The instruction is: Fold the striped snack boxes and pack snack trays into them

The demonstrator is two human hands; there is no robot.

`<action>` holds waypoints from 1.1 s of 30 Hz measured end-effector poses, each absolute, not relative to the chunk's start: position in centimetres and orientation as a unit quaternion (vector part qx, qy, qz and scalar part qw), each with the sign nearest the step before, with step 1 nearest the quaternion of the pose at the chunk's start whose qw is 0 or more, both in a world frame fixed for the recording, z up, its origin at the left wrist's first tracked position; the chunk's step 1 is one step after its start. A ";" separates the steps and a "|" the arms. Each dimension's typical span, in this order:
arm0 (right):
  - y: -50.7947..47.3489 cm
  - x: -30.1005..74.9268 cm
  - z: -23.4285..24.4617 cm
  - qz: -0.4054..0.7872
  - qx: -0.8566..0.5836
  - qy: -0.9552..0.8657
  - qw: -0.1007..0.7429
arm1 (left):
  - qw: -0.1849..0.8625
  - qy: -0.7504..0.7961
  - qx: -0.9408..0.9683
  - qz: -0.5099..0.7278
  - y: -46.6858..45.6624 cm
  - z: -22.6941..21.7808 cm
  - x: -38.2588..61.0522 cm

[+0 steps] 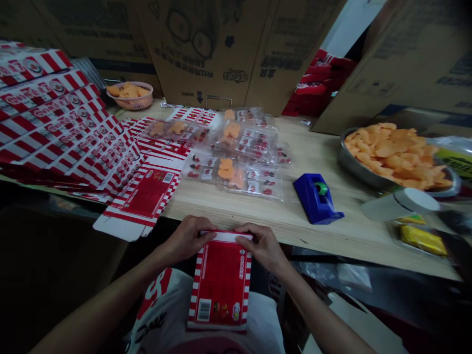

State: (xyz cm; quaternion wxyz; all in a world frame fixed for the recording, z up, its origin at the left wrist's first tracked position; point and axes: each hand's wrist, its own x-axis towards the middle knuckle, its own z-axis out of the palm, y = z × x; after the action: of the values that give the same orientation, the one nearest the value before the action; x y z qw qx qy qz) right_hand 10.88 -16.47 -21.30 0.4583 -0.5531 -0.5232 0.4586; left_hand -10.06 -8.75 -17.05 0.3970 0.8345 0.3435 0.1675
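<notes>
Over my lap, a red-and-white striped cardboard carton (220, 285) stands nearly upright, with a barcode near its lower end. My left hand (188, 240) grips its top edge from the left, and my right hand (260, 246) grips it from the right. Their fingers lie across the white top flap. Just beyond, a flat unfolded carton (142, 196) overhangs the wooden table's edge (295, 223). Clear plastic packets of orange crisps (232, 169) lie further off on the table, out of reach of my fingers.
Several flat striped cartons (62, 113) are fanned out at the left. A blue tape dispenser (317, 199) stands at the right, near a metal bowl of orange crisps (394, 157). A pink basket (130, 96) and large cardboard boxes (228, 49) stand behind.
</notes>
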 end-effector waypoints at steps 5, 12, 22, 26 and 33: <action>-15.4 11.4 -20.0 0.509 -0.537 -0.495 0.456 | 0.400 0.315 0.850 0.133 -7.9 -15.7 -9.7; -14.4 11.9 -18.9 0.586 -0.508 -0.441 0.451 | 0.493 0.283 0.817 0.101 -5.7 -15.0 -8.8; -17.5 10.8 -19.4 0.409 -0.528 -0.522 0.530 | 0.292 0.220 0.906 0.212 -8.4 -16.6 -10.0; -18.3 10.2 -20.2 0.401 -0.538 -0.485 0.560 | 0.249 0.192 0.910 0.269 -9.4 -17.6 -10.1; -15.7 11.4 -19.6 0.589 -0.506 -0.376 0.505 | 0.347 0.281 0.864 0.234 -9.2 -16.1 -9.0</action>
State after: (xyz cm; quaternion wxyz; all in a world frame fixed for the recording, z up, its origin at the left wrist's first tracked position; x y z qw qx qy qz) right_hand 11.39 -15.70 -19.56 0.5050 -0.5065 -0.3765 0.5888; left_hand -8.99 -9.23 -16.14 0.3472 0.8637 0.2810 0.2336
